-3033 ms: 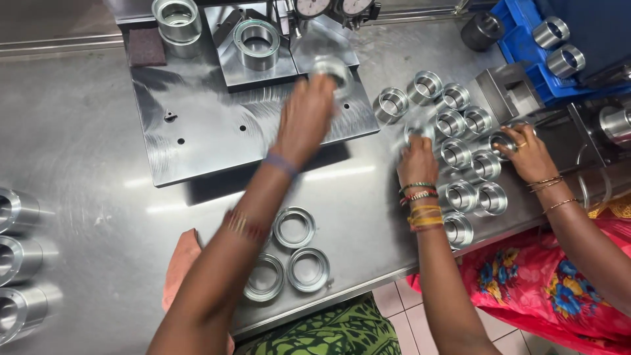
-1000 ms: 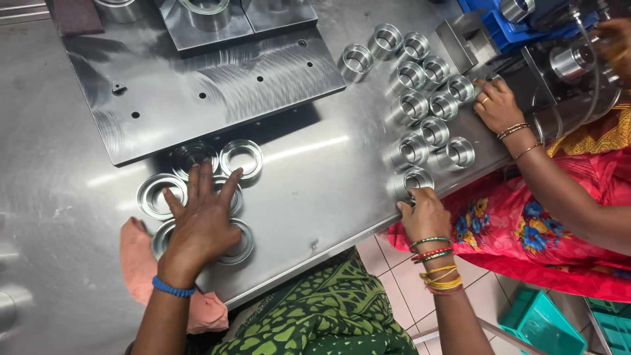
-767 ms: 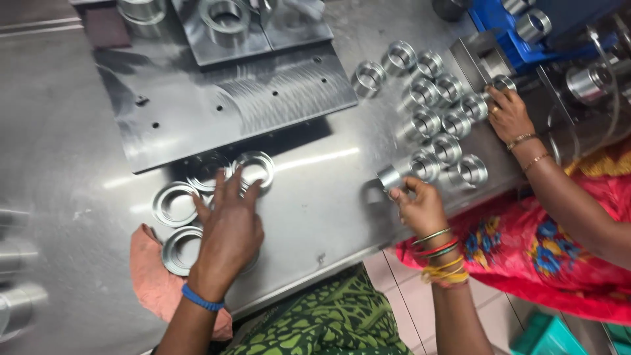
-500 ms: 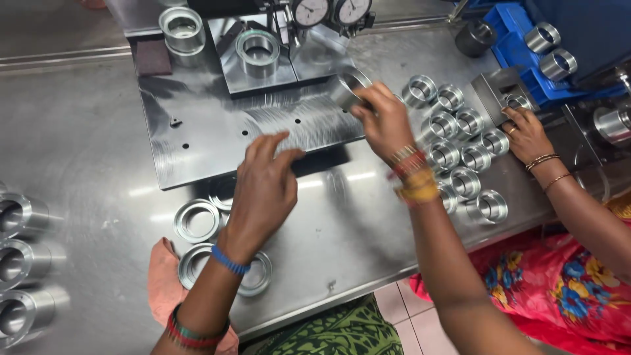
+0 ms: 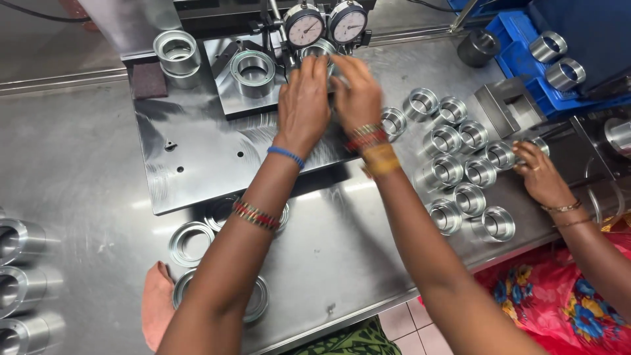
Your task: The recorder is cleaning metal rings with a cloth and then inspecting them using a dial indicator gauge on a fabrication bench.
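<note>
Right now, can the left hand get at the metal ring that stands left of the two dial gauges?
Probably yes. The left hand is just right of that metal ring on the steel plate, and nothing stands between them.

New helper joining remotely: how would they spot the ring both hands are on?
Find the two round dial gauges at the top of the steel plate. Directly beneath them, the left hand and right hand meet on a metal ring, the only one under the dials.

I am stretching both arms forward, my left hand (image 5: 302, 105) and right hand (image 5: 356, 93) meeting side by side, fingers curling downward.
</note>
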